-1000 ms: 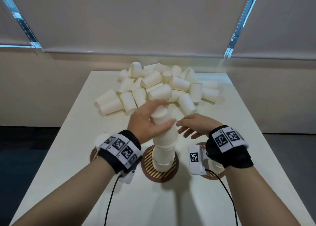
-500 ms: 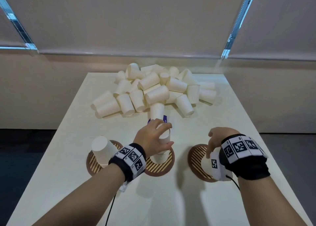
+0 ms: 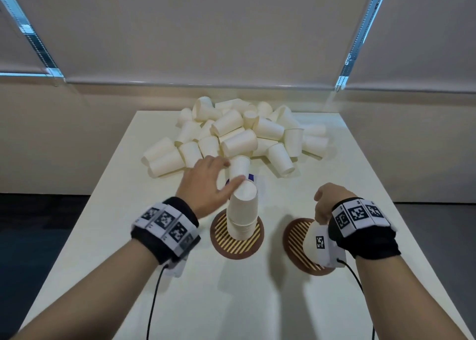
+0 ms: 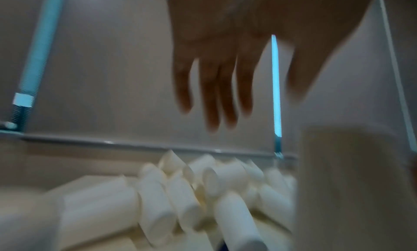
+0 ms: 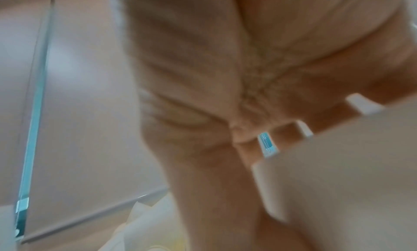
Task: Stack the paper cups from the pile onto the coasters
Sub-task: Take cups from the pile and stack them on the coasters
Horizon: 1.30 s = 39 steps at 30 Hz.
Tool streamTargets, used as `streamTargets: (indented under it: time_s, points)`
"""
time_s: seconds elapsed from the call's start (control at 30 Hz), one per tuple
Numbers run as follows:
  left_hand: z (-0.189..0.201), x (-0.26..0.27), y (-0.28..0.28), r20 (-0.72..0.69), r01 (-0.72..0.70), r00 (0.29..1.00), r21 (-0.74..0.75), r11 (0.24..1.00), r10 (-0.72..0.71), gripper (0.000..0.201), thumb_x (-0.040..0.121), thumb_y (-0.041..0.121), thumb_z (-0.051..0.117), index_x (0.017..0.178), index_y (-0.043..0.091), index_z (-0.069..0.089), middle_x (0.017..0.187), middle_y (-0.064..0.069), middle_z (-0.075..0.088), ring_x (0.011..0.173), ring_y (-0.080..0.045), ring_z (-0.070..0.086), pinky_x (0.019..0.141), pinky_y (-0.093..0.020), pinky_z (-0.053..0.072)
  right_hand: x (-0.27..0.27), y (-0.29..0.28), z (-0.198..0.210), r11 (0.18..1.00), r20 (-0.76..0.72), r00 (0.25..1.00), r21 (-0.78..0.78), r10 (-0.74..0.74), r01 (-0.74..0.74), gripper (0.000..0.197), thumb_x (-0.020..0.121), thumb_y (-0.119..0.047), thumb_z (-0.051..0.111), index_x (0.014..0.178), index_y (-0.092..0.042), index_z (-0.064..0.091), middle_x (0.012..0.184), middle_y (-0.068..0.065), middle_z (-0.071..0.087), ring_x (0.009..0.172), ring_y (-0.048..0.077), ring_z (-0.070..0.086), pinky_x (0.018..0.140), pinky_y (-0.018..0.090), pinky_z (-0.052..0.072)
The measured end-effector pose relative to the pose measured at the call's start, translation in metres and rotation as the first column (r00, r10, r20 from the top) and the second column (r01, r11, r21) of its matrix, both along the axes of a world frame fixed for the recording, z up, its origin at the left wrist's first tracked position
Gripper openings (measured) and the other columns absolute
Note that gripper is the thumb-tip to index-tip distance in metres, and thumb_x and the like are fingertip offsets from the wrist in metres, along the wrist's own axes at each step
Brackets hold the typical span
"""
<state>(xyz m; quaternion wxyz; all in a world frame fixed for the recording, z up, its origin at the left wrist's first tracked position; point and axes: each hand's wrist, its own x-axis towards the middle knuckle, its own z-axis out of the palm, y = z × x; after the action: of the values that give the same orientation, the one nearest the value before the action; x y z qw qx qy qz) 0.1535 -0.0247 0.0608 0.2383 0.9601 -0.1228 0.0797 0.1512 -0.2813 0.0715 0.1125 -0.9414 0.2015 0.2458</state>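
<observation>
A pile of white paper cups (image 3: 239, 136) lies at the far end of the table. On the middle striped coaster (image 3: 237, 244) stands a stack of upside-down cups (image 3: 242, 211). My left hand (image 3: 231, 171) reaches past the stack towards the pile with straight, spread fingers and holds nothing; its thumb lies by the stack's top. In the left wrist view the fingers (image 4: 212, 94) hang over the pile (image 4: 180, 201). My right hand (image 3: 324, 205) grips a single cup (image 3: 313, 239) over the right coaster (image 3: 296, 239); its fingers (image 5: 293, 126) curl round the cup (image 5: 338, 183).
The pale table (image 3: 231, 301) has a near edge out of view and dark floor on both sides. A small white card with a blue mark (image 3: 253, 177) lies between stack and pile. My left wrist covers the left coaster. Cables hang from both wristbands.
My left hand has let go of the middle stack and moved forward towards the pile. The stack sits lower and tighter. My right hand stays at the right coaster with its cup.
</observation>
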Motion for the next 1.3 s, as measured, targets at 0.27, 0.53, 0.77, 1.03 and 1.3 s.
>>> streamTargets:
  time_s: [0.27,0.53,0.77,1.03,1.3]
  points:
    - [0.008,-0.004,0.076,-0.5,-0.032,0.797,0.528,0.849,0.341,0.075,0.065,0.044,0.081,0.129,0.028,0.045,0.129,0.001,0.046,0.118,-0.021,0.047,0.093,-0.037,0.044,0.003,0.001,0.002,0.986,0.215,0.971,0.148,-0.106,0.075,0.031,0.071,0.0,0.073,0.102,-0.003,0.069,0.108,0.016,0.067,0.095,0.028,0.062,0.075,0.028,0.047]
    - [-0.039,-0.015,0.09,-0.544,-0.142,0.745,0.435,0.889,0.386,0.064,0.064,0.017,0.079,0.119,0.023,0.047,0.114,-0.006,0.049,0.102,-0.027,0.054,0.079,-0.033,0.049,-0.021,-0.004,-0.009,0.989,0.031,0.997,0.134,-0.068,0.063,0.066,0.065,-0.005,0.081,0.125,-0.011,0.054,0.13,0.01,0.053,0.117,0.028,0.053,0.084,0.033,0.046]
    - [-0.042,0.004,0.069,-0.507,-0.191,0.789,0.335,0.923,0.348,0.057,0.073,0.01,0.071,0.123,0.018,0.046,0.123,-0.01,0.044,0.105,-0.027,0.05,0.077,-0.028,0.036,-0.005,-0.006,-0.014,0.985,0.137,0.989,0.168,-0.052,0.029,0.046,0.065,-0.001,0.079,0.109,-0.011,0.066,0.103,0.004,0.052,0.09,0.019,0.048,0.078,0.027,0.044]
    - [-0.041,0.021,0.056,-0.453,-0.216,0.821,0.317,0.923,0.348,0.054,0.073,0.009,0.069,0.121,0.016,0.046,0.117,-0.008,0.044,0.088,-0.022,0.04,0.072,-0.026,0.033,0.017,-0.01,-0.015,0.99,0.152,0.988,0.141,-0.023,0.002,0.045,0.067,-0.002,0.077,0.11,-0.011,0.065,0.103,0.004,0.051,0.091,0.019,0.048,0.078,0.028,0.043]
    - [-0.018,0.03,0.042,-0.377,-0.175,0.865,0.394,0.902,0.332,0.061,0.075,0.046,0.071,0.125,0.021,0.048,0.125,-0.004,0.049,0.119,-0.024,0.045,0.096,-0.04,0.042,0.025,0.012,0.004,0.986,0.309,0.939,0.022,0.151,-0.165,0.061,0.07,-0.024,0.079,0.126,-0.022,0.053,0.132,0.007,0.046,0.127,0.028,0.038,0.105,0.045,0.036]
